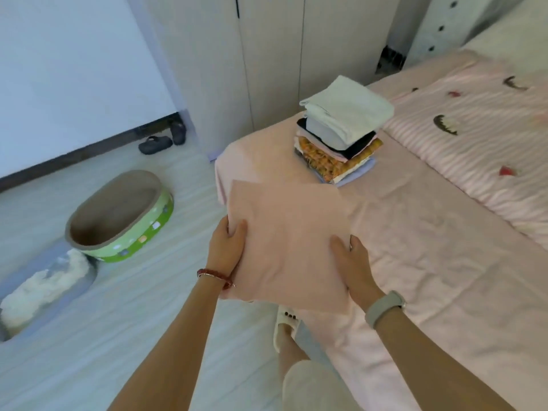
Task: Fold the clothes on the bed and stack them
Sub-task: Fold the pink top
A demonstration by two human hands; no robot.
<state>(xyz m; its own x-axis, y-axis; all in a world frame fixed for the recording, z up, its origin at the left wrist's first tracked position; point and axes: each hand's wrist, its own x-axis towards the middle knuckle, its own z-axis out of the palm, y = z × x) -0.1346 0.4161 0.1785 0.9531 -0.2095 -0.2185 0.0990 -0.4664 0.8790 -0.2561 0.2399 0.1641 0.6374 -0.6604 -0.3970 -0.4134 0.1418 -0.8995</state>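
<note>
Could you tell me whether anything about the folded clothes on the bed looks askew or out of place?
Yes: the stack of folded clothes is untidy. Its layers are turned at different angles, and the white piece on top sits skewed over the rest. The pink garment held by the left hand and right hand looks neatly folded.

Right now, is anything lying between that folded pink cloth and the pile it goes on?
Nothing visible: only bare pink bedsheet lies between the folded pink cloth, held by both hands, and the stack.
</note>
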